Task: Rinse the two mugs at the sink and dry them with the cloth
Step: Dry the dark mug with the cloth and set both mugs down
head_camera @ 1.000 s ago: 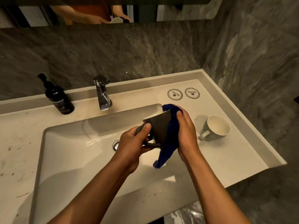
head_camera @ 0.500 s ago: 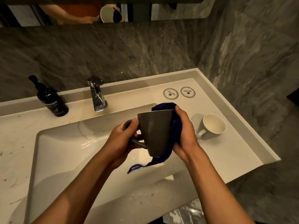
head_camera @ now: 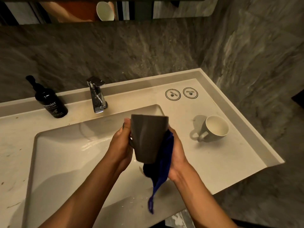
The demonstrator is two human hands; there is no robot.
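**Drying the dark mug over the basin**

I hold the dark mug (head_camera: 148, 137) upright above the sink (head_camera: 69, 155), its long axis close to vertical with the rim tipped slightly away from me, so I see only its outer wall and none of the inside. My left hand (head_camera: 120, 145) grips it on the handle side: the fingers curl around where the handle must be, though the handle itself is mostly hidden behind them, and the thumb lies up near the rim. My right hand (head_camera: 176, 155) presses the blue cloth (head_camera: 162, 167) against the mug's right flank and under its base, fingers wrapped round the fabric. A loose tail of the cloth hangs down below the mug toward the front edge of the table (head_camera: 222, 153).

What matters for the next stroke, as I judge it, is that the cloth lies to the right of and beneath the mug while the opening faces up and away. To dry the inside, the cloth would have to travel up over the rim, and the left hand would have to turn the mug toward the right hand.

The second mug (head_camera: 213, 129) stands on the table well to the right, nearer my right hand, handle pointing toward me and its pale inside showing. Whether it is dry I cannot tell.
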